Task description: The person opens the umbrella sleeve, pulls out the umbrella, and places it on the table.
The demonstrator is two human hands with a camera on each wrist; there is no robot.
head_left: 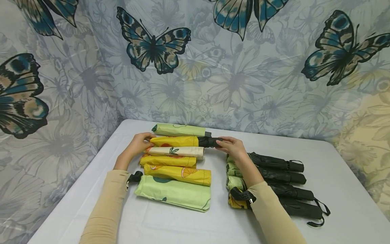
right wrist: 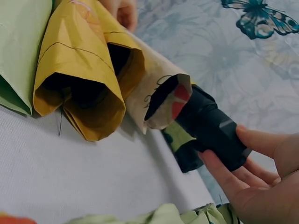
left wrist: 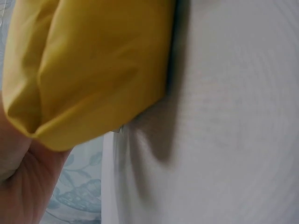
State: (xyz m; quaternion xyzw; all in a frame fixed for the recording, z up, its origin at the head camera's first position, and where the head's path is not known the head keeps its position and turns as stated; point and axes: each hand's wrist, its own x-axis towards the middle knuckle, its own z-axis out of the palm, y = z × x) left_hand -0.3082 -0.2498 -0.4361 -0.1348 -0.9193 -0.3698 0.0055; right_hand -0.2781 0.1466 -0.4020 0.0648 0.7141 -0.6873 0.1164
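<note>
Near the back of the table a folding umbrella lies in a yellow cover [head_left: 175, 141], its black handle end [head_left: 210, 142] sticking out to the right. My left hand [head_left: 138, 146] holds the closed left end of that cover. At the other end my right hand [head_left: 233, 147] pinches the black handle [right wrist: 219, 137] between thumb and fingers. Just in front lies a cream cover [head_left: 179, 152] with a leaf print, its open mouth showing in the right wrist view. A yellow cover [left wrist: 103, 70] fills the upper left of the left wrist view, hiding most of the left fingers.
Behind is a light green covered umbrella [head_left: 179, 130]. Toward the front lie two yellow covers [head_left: 178, 174] and a wide light green cover [head_left: 176, 193]. Several folded umbrellas with black handle ends [head_left: 292, 193] lie in a stack at right, under the right forearm. A patterned curtain [head_left: 198, 84] hangs behind the table.
</note>
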